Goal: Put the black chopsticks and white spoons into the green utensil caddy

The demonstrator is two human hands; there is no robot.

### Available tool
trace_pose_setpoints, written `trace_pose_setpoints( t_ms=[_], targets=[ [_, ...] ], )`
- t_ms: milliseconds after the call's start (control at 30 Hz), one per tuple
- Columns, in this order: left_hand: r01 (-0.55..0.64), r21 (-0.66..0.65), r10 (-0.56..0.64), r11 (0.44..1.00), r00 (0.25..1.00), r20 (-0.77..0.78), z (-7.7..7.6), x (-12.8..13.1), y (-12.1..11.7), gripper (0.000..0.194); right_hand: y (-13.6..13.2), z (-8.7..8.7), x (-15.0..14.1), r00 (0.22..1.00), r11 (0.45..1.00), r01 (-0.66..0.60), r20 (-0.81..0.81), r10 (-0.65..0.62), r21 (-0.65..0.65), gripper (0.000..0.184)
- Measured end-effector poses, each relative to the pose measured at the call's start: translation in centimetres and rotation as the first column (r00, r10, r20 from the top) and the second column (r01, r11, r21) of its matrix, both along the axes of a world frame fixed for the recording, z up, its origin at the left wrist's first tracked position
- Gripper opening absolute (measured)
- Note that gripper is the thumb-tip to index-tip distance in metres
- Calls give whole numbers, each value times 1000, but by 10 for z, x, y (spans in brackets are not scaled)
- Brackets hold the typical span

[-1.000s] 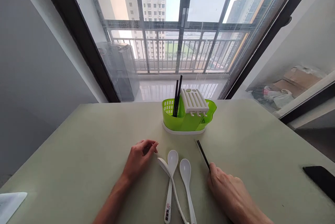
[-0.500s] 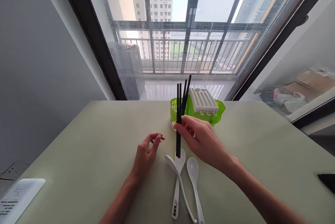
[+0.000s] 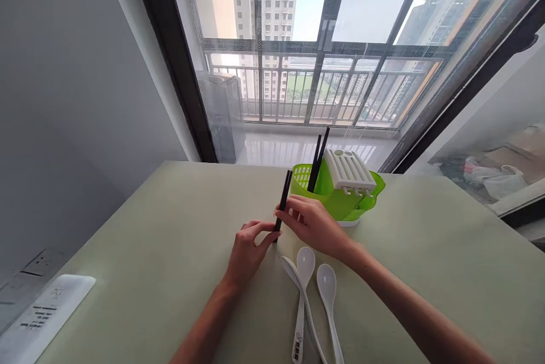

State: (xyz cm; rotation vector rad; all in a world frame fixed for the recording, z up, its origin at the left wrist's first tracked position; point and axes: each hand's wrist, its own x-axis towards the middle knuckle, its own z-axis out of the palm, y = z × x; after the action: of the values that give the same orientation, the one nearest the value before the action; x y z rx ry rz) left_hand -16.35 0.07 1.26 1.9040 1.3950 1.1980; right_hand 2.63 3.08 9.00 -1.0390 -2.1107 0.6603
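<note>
Two black chopsticks stand nearly upright over the table, leaning slightly right at the top. My right hand pinches them around the middle between thumb and fingers. Lower down, the thumb and forefinger of my left hand close on their bottom ends. Behind my right hand is a green utensil holder with another pair of black chopsticks standing in its left part. A slotted white rack with small hooks rests on its right part. In front of my hands lie white spoons, two of them crossed.
The pale green table reaches to a large glass window at the back. On the left edge lies a white device with dark markings. A grey wall rises at the left.
My right hand has brought the chopsticks down and left, away from the holder, tilting them. My left hand has moved up to them and taken their lower ends. The view has shifted left.
</note>
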Motion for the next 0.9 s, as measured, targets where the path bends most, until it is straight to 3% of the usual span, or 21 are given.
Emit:
trace_pose_setpoints(
  t_ms=[133, 267, 400, 467, 533, 600, 733, 900],
  targets=[
    [1, -34, -1, 999, 1000, -4, 1, -1, 0, 11, -2, 23, 0, 998, 996, 56, -39, -54, 68, 17],
    [12, -65, -13, 998, 1000, -5, 3, -1, -1, 12, -5, 55, 1, 990, 969, 128, -90, -111, 210, 24],
    [-14, -96, 15, 995, 1000, 10, 6, 0, -2, 23, 3, 95, 19, 966, 962, 188, -215, -145, 197, 29],
    [-21, -106, 24, 994, 999, 26, 7, 1, -2, 32, 14, 117, 36, 913, 938, 292, -348, -214, 188, 28],
    [-24, -119, 29, 993, 999, 38, 7, 1, -1, 36, 29, 137, 53, 857, 880, 405, -440, -269, 249, 28],
    [-26, -136, 31, 990, 999, 38, 6, 2, 0, 37, 43, 151, 67, 837, 832, 481, -429, -341, 276, 29],
    [-34, -152, 37, 988, 999, 12, 3, 2, 1, 39, 66, 146, 73, 839, 802, 533, -294, -459, 270, 32],
    [-52, -154, 48, 987, 998, -32, 4, 0, 0, 39, 88, 106, 56, 889, 864, 451, -21, -458, 223, 32]
  ],
)
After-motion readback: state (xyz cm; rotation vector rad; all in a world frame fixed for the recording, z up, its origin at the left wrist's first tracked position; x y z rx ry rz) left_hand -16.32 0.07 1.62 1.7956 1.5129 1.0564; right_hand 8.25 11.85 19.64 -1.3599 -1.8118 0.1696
